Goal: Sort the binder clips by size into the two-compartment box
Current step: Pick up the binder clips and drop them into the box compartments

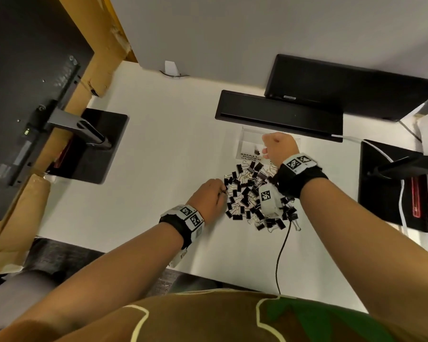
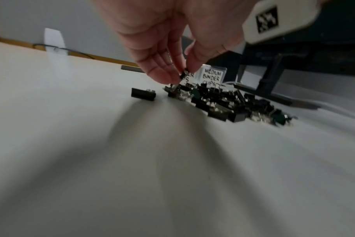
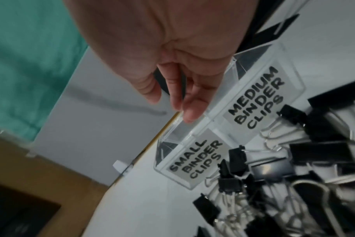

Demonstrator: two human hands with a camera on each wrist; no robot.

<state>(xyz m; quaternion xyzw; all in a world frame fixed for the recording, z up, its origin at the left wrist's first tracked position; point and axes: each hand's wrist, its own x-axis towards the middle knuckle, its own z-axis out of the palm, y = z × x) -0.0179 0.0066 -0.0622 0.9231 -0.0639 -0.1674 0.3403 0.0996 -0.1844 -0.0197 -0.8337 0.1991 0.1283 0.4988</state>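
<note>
A heap of black binder clips [image 1: 251, 197] of two sizes lies on the white desk [image 1: 158, 169], just in front of the clear two-compartment box [image 1: 245, 134]. The box's front carries the labels "SMALL BINDER CLIPS" [image 3: 195, 160] and "MEDIUM BINDER CLIPS" [image 3: 255, 97]. My left hand [image 1: 221, 191] is at the heap's left edge and pinches a small black clip [image 2: 183, 74] between thumb and fingers, slightly above the heap [image 2: 223, 102]. My right hand [image 1: 266, 150] hovers over the small compartment, its fingers [image 3: 189, 110] pointing down and holding nothing. One small clip [image 1: 257, 152] lies inside that compartment.
A lone clip [image 2: 143, 94] sits left of the heap. A black bar-shaped device [image 1: 279, 114] stands right behind the box. Monitor stands occupy the left [image 1: 94, 144] and right [image 1: 393, 183]. A black cable [image 1: 282, 248] runs from the heap to the desk's near edge.
</note>
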